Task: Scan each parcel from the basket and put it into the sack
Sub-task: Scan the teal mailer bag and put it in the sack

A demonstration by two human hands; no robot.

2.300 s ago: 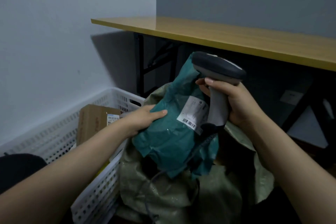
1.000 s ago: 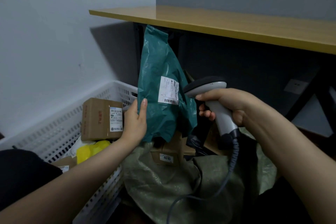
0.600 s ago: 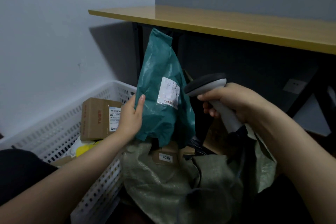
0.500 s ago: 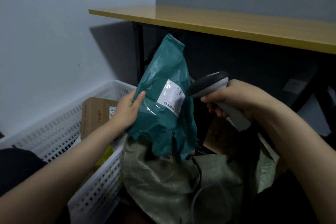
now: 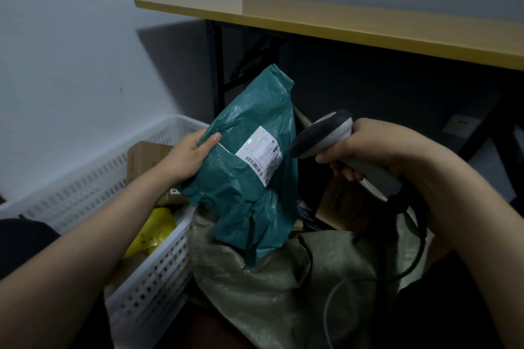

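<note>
Sack (image 5: 283, 278) of green woven cloth lies open below your arms, so a scanned parcel can drop straight in. The white basket (image 5: 85, 178) stands just beside it on your left, with a brown box (image 5: 141, 159) and a yellow parcel (image 5: 153, 229) waiting inside. You hold the teal parcel (image 5: 255, 201) over the sack mouth, tilted so its printed side faces your right. Your left hand (image 5: 187, 156) pinches its left edge with the fingers. The fingers of your right hand (image 5: 368, 150) are wrapped round the scanner (image 5: 320, 136), which is aimed at the label (image 5: 261, 153). One second ago the parcel stood upright and higher; now it leans and sits lower.
</note>
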